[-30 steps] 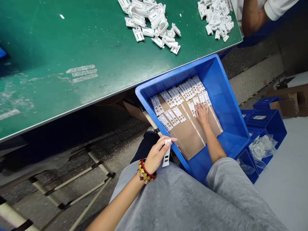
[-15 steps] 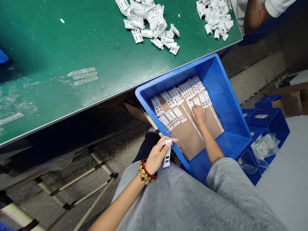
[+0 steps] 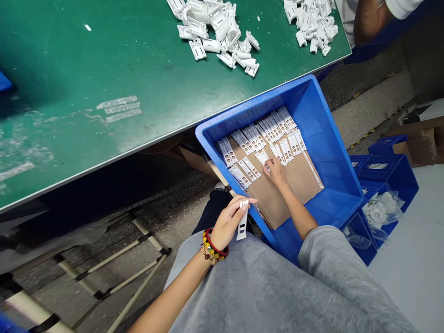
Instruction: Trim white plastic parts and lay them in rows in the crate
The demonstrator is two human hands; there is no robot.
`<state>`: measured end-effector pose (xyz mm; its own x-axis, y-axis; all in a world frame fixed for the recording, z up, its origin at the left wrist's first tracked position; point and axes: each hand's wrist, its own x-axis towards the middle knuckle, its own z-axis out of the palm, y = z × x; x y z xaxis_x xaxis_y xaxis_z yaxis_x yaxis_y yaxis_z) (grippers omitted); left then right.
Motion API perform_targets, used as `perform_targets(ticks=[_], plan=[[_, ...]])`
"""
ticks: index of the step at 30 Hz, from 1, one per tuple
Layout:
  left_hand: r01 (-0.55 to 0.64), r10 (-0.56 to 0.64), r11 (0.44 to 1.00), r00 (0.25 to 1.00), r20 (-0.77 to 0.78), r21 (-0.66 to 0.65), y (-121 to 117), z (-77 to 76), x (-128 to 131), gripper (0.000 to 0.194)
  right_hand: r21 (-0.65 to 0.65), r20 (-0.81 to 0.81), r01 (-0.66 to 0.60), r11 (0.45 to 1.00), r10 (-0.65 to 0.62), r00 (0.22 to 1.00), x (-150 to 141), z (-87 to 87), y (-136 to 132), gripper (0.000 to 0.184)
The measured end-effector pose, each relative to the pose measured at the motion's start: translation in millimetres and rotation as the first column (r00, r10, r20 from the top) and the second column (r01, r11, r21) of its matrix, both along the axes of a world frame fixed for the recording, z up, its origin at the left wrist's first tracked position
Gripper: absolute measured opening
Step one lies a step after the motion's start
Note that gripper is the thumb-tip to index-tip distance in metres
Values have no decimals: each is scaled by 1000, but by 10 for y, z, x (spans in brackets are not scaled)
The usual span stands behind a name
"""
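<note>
My left hand (image 3: 227, 222), with bracelets on its wrist, pinches a white slotted plastic strip (image 3: 242, 225) in front of my lap. My right hand (image 3: 275, 172) reaches into the blue bin (image 3: 333, 138), its fingers closed on the lower end of another white strip (image 3: 262, 157). That strip lies tilted over the cardboard sheet (image 3: 268, 196), and my fingers partly hide it. Similar strips lie in two rows on the cardboard: a far row (image 3: 246, 141) along the bin's back wall and a nearer row with strips (image 3: 286, 150) just beyond my right hand.
A green table (image 3: 138, 60) bears two heaps of white plastic parts (image 3: 218, 32). Its edge runs along the bin. Another person's arm (image 3: 369, 23) shows at the top right. Smaller blue bins (image 3: 381, 171) with bagged parts stand at the right; a pipe frame (image 3: 118, 256) stands under the table.
My right hand has moved left and toward me, uncovering strips in the nearer row. A strip from that row has shifted and is now under my fingers. My left hand has hardly moved.
</note>
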<state>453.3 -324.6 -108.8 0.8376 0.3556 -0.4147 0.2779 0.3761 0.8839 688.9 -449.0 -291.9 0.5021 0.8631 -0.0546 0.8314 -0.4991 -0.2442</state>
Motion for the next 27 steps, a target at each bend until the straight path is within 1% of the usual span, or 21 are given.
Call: perform_targets(ticks=[4, 7, 10, 14, 16, 18, 20, 24, 27], plan=[[0, 0, 1000, 1000, -1, 2, -3, 5, -2, 49, 9, 34, 120, 993, -120, 992, 120, 8, -64, 11], [3, -3, 1000, 1000, -3, 2, -3, 4, -3, 49, 23, 28, 149, 989, -149, 988, 111, 29, -49, 12], [3, -3, 1000, 1000, -2, 1, 0, 2, -3, 49, 32, -14, 105, 994, -104, 994, -35, 39, 24, 13], [5, -5, 1000, 1000, 2, 12, 1, 2, -1, 48, 39, -110, -44, 998, 49, 993, -372, 10, 171, 16], [6, -6, 1000, 1000, 2, 12, -1, 3, -1, 48, 43, -133, -77, 996, 82, 988, -513, -15, 228, 16], [4, -4, 1000, 1000, 1, 11, -3, 2, -1, 47, 43, -134, -57, 997, 62, 989, -588, -37, 255, 15], [-1, 1, 1000, 1000, 3, 10, -5, -2, -3, 46, 40, -123, -11, 999, 15, 992, -593, -49, 250, 15], [-3, 3, 1000, 1000, 14, 4, -4, -14, -7, 46, 35, -100, 73, 997, -69, 993, -494, -37, 193, 12], [3, -3, 1000, 1000, 9, 7, 2, -16, -8, 46, 37, -91, 111, 993, -107, 990, -441, -21, 166, 10]])
